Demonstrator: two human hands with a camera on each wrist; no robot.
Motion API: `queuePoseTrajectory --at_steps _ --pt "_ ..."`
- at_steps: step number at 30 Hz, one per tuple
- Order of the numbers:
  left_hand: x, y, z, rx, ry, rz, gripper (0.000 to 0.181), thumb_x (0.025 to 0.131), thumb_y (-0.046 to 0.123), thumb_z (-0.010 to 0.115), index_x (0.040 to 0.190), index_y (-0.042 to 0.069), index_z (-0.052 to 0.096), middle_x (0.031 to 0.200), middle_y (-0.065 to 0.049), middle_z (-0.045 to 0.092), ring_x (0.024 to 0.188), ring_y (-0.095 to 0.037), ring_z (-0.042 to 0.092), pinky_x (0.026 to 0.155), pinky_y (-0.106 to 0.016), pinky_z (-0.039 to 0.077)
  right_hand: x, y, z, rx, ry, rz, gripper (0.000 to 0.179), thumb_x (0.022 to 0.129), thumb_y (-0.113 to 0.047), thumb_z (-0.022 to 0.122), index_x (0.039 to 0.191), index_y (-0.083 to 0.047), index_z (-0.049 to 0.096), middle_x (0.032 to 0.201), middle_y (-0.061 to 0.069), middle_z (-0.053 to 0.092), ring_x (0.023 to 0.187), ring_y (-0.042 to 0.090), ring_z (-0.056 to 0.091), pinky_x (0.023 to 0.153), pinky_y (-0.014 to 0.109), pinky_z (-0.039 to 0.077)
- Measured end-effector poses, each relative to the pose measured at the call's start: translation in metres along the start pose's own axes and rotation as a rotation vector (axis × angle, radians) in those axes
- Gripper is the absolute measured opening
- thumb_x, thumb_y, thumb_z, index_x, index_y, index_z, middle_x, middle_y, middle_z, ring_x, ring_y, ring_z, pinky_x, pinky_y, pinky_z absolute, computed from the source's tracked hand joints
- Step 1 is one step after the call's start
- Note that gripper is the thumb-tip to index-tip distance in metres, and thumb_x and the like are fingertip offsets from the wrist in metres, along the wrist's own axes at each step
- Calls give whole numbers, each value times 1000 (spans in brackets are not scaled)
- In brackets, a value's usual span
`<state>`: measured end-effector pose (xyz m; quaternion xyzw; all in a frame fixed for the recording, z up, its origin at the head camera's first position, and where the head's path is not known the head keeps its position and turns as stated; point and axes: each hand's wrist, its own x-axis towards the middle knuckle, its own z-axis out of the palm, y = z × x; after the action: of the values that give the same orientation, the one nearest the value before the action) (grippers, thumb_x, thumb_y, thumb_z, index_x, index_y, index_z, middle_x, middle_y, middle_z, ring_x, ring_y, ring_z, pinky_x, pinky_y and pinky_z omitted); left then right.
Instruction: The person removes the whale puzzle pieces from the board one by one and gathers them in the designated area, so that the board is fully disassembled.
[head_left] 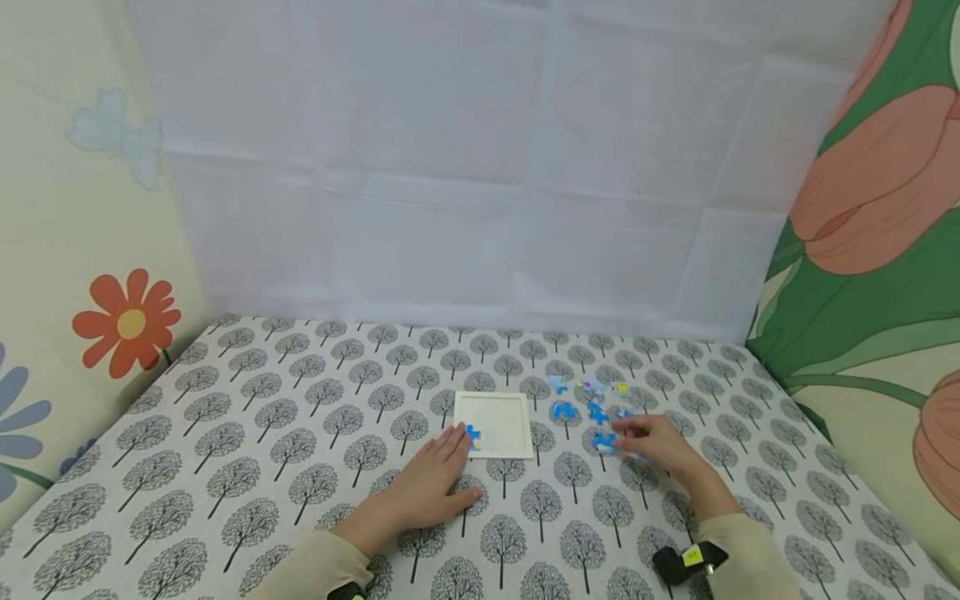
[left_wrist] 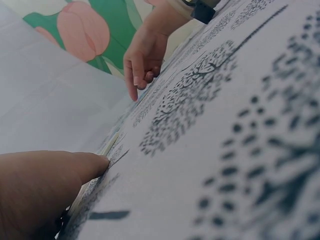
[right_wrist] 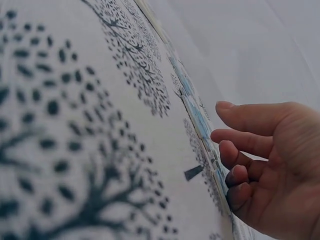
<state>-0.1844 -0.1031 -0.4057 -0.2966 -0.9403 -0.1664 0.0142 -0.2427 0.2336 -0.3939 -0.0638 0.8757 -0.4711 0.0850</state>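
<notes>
A square white puzzle frame [head_left: 493,398] lies on the table, with one blue jigsaw piece [head_left: 472,433] in its lower left corner. My left hand [head_left: 427,483] lies flat with straight fingers at the frame's left edge, its fingertips beside that piece. Over the loose pieces to the right is my right hand [head_left: 660,442]. In the right wrist view the thumb [right_wrist: 245,116] stands apart from the index finger, and the other fingers are loosely bent; nothing shows between them. A blue jigsaw piece [head_left: 603,441] lies at its fingertips. Another piece is partly hidden under that hand.
Loose blue pieces [head_left: 565,410] lie in rough rows right of the frame, with paler ones [head_left: 557,383] behind them. A tree-print cloth [head_left: 337,425] covers the table. A white sheet [head_left: 465,167] hangs at the back, and flower-print hangings [head_left: 885,192] stand on both sides.
</notes>
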Motion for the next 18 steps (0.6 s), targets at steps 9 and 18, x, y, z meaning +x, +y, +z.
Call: queuePoseTrajectory --at_steps 9,18 --pt "0 0 -2 -22 15 -12 71 85 38 48 129 -13 25 136 -26 18 125 -34 14 100 -45 16 3 -10 -2 -15 -8 -30 38 79 -11 62 111 6 54 74 6 49 63 17 41 51 26 37" --pt "1 -1 -2 11 47 -60 72 84 38 50 129 -12 26 135 -26 19 125 -35 15 99 -46 17 8 -24 6 -109 -31 -154 39 80 -14 61 112 7 53 77 4 51 65 18 45 53 31 40"
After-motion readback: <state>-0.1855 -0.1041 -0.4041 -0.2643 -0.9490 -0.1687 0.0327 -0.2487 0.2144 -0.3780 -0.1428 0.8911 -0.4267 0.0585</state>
